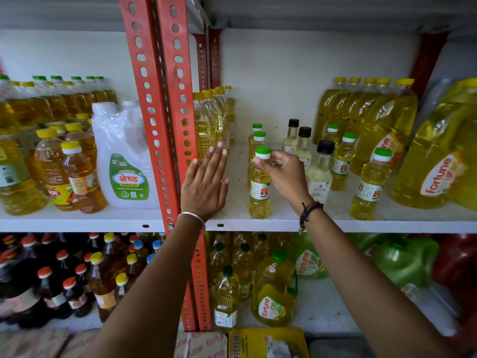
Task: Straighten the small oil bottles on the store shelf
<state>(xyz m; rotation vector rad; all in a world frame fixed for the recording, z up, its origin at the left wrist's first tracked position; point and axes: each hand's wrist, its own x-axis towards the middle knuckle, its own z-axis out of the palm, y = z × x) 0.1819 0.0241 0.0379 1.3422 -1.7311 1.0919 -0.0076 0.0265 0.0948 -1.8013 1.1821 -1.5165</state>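
A small yellow oil bottle with a green cap (260, 192) stands upright near the front edge of the white shelf (284, 223). My right hand (284, 177) pinches its neck just below the cap. Two more green-capped small bottles (259, 137) line up behind it. My left hand (205, 186) is spread flat and open, fingers up, beside the tall yellow bottles (206, 122) at the shelf's left end. To the right stand clear black-capped small bottles (320, 169) and other green-capped ones (370, 187), loosely spaced.
A red perforated upright (160, 112) divides the shelving just left of my left hand. Large yellow oil jugs (438, 156) fill the right side. A white jug (124, 161) and amber bottles sit on the left bay. The lower shelf holds more bottles.
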